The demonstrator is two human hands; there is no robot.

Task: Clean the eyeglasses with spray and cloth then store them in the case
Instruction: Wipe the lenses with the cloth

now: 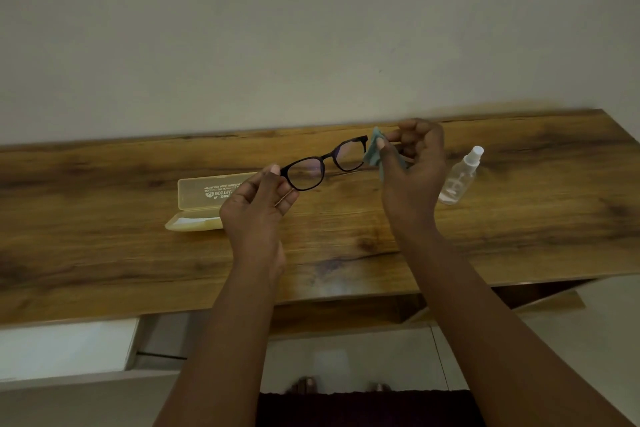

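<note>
Black-framed eyeglasses [323, 163] hang above the counter [519, 218], left hand [258, 206] pinching one end as an anchor while right hand [412, 166] pinches the cloth [372, 152] against the other; case [204, 199] waits open, spray bottle [459, 177] near.

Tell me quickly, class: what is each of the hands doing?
Left hand: pinching the eyeglasses at one end of the frame.
Right hand: pinching the cloth at the other end.
</note>
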